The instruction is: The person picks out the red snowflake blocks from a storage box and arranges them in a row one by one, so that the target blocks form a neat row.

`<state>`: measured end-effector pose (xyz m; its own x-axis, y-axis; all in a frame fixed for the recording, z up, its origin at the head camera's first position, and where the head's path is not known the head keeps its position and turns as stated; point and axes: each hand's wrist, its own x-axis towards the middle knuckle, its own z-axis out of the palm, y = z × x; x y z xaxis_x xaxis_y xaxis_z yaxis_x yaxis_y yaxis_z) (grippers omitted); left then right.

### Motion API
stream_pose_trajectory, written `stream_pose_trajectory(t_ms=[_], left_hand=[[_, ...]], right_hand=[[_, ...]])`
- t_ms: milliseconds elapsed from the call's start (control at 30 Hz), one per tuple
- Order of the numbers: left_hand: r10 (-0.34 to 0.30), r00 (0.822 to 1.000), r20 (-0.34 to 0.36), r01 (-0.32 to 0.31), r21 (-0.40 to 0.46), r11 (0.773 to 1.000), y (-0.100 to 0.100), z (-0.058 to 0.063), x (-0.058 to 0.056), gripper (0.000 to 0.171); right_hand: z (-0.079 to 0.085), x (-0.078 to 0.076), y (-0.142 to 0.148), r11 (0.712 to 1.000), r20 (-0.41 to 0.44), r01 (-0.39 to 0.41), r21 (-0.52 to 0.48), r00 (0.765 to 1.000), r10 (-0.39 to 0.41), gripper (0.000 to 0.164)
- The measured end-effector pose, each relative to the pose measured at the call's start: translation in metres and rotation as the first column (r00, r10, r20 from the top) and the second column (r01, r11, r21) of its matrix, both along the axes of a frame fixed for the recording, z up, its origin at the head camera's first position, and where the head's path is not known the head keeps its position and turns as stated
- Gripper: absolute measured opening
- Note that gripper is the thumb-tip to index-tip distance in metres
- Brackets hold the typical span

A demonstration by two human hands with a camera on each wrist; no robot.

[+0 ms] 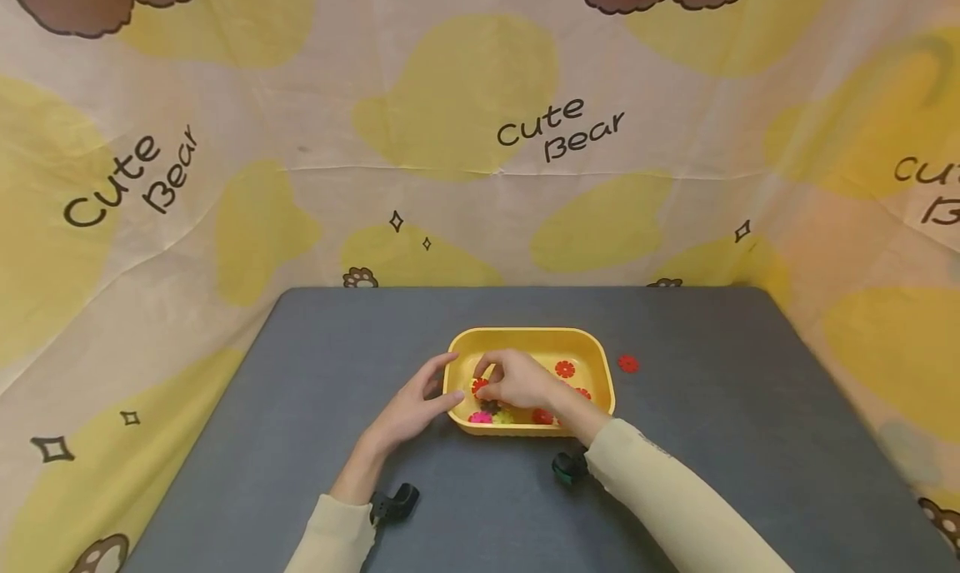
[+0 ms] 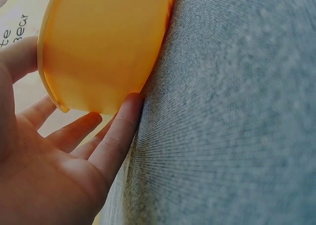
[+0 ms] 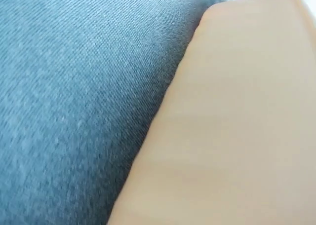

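A yellow tray [image 1: 525,430] stands on the grey table with small flower-shaped pieces inside. My left hand [image 1: 411,402] is at the tray's left end, its fairly straight fingers spread around that end. In the left wrist view, fingers [image 2: 126,116] touch the tray's outer wall [image 2: 98,52]. My right hand [image 1: 517,381] reaches over the front rim into the tray, thumb and index finger pinching a red flower-shaped piece [image 1: 479,385]. Below it lie a dark piece [image 1: 490,406], a pink piece [image 1: 481,418] and a yellow-green piece [image 1: 503,418]. The right wrist view shows mostly tray wall [image 3: 232,111]; the pinch is hidden there.
Several other red pieces lie in the tray's right part, among them one near the back [image 1: 565,369]. Another red piece [image 1: 628,363] rests on the table [image 1: 712,406], right of the tray. A patterned cloth [image 1: 450,140] hangs behind the table and along its sides.
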<state>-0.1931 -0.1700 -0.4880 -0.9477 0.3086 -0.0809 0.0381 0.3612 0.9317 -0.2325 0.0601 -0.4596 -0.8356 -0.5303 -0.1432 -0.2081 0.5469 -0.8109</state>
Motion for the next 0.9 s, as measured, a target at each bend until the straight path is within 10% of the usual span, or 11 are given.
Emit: stream_pose_trajectory(t_ms=[900], left_hand=[[0.005, 1.000, 0.006, -0.005, -0.002, 1.000, 0.000, -0.002, 0.001, 0.068]], right_hand=[[0.035, 0.030, 0.051, 0.992, -0.074, -0.034, -0.124, 0.997, 0.025, 0.019]])
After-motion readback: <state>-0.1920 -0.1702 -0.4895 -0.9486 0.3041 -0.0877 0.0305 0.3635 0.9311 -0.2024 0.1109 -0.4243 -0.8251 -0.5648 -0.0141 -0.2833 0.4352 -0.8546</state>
